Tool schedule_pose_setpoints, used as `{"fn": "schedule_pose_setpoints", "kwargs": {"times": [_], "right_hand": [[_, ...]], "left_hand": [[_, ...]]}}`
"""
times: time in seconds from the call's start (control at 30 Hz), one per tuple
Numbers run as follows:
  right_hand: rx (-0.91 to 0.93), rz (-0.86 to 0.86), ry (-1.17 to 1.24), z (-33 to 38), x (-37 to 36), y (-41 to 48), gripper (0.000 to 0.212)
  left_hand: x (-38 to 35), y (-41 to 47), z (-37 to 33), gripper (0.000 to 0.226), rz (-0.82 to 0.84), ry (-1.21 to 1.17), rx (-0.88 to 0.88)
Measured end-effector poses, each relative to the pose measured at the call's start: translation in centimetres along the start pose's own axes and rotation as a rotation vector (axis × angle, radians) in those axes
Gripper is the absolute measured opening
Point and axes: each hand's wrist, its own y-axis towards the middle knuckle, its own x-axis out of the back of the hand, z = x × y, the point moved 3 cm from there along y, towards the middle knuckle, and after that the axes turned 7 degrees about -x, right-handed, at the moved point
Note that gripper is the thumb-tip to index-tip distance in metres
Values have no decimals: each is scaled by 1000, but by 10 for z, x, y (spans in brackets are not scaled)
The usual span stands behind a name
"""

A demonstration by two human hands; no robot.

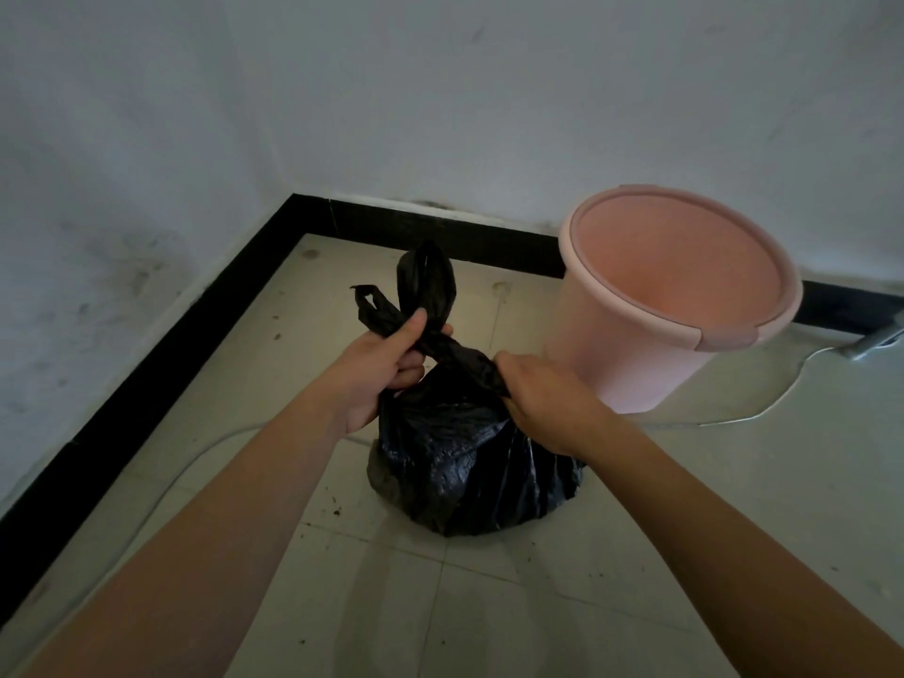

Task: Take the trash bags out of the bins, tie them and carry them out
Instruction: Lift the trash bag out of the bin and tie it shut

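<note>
Tiled floor (489,604): pink bin (636,364) seemingly empty

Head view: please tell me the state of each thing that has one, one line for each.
Black trash bag: out of the bin, on the floor, top twisted, tying under way.
Pink bin: upright, no bag inside.
Left hand: closed on the bag's top ends.
Right hand: closed on the bag's neck.

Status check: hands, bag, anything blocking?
Left hand and right hand each grip a twisted ear of the black trash bag. Bag on floor, out of pink bin. Knot unfinished. Nothing blocking.
</note>
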Motion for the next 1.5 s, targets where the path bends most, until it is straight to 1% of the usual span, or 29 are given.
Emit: {"fn": "schedule_pose_setpoints", "kwargs": {"times": [0.03, 0.07, 0.1, 0.13, 0.17, 0.2, 0.23, 0.27, 0.33, 0.37, 0.43, 0.47, 0.53, 0.63, 0.73, 0.8, 0.87, 0.93, 0.97, 1.0, 1.03, 1.07, 1.1, 1.17, 1.27, 1.4, 1.47, 1.5], "right_hand": [[-31, 30, 72, -4, -1, 1, 15], [-91, 88, 227, -7, 2, 2, 18], [-162, 168, 444, -10, 5, 2, 27], [-225, 251, 685, -8, 11, 1, 43], [-279, 289, 905, -6, 18, 2, 58], [-318, 267, 1070, -5, 23, 4, 65], [-338, 207, 1193, -4, 31, 7, 65], [-356, 144, 1267, -3, 38, 11, 65], [-342, 71, 1254, 1, 50, 16, 68], [-307, 43, 1212, 4, 54, 17, 62], [-245, -53, 1167, 5, 57, 17, 38], [-238, -116, 1170, 5, 58, 16, 30], [-259, -194, 1207, 5, 58, 15, 24], [-307, -184, 1319, 10, 55, 14, 17], [-326, -187, 1347, 13, 57, 13, 19], [-308, -158, 1424, 14, 59, 11, 14], [-331, -79, 1503, 16, 57, 9, 14], [-376, -19, 1491, 17, 52, 7, 18], [-391, -3, 1466, 17, 49, 6, 18], [-399, 7, 1446, 17, 47, 6, 20], [-408, 11, 1438, 16, 45, 6, 28], [-415, 8, 1443, 16, 44, 6, 37], [-419, 0, 1458, 15, 44, 6, 40], [-413, 11, 1489, 14, 44, 5, 32], [-455, 87, 1460, 13, 42, 3, 24], [-551, 262, 1368, 9, 33, -2, 18], [-560, 355, 1303, 9, 30, -5, 18], [-539, 372, 1248, 9, 30, -5, 20]], "left_hand": [[-1, 0, -1, 42, 13, 4, -2], [-1, -1, -3, 41, 32, 3, -5], [-2, -3, -5, 41, 52, -1, -9], [-3, -4, -8, 41, 76, -2, -17], [-4, -5, -9, 41, 104, -1, -22], [-6, -6, -10, 42, 138, 1, -21], [-8, -7, -12, 42, 172, 5, -13], [-10, -8, -13, 42, 201, 11, 0], [-16, -8, -14, 38, 237, 48, 22], [-19, -9, -14, 37, 250, 69, 30], [-22, -10, -16, 37, 256, 67, 40], [-22, -10, -16, 38, 242, 39, 42], [-20, -10, -17, 40, 187, -54, 41], [-18, -7, -17, 39, 88, -234, 57], [-19, -8, -14, 41, 54, -344, 107], [-20, -9, -12, 39, 35, -420, 130], [-19, -9, -12, 33, -2, -493, 124], [-17, -8, -13, 28, -46, -535, 105], [-17, -8, -14, 29, -61, -542, 98], [-17, -8, -14, 30, -71, -544, 93], [-17, -8, -15, 29, -81, -544, 90], [-17, -8, -15, 26, -90, -541, 86], [-17, -8, -16, 22, -95, -538, 81], [-16, -8, -17, 16, -98, -548, 60], [-13, -8, -21, 17, -100, -609, 18], [-11, -11, -26, 18, -60, -641, -9], [-12, -12, -25, 17, -43, -655, -11], [-12, -13, -24, 17, -42, -664, -11]]}}
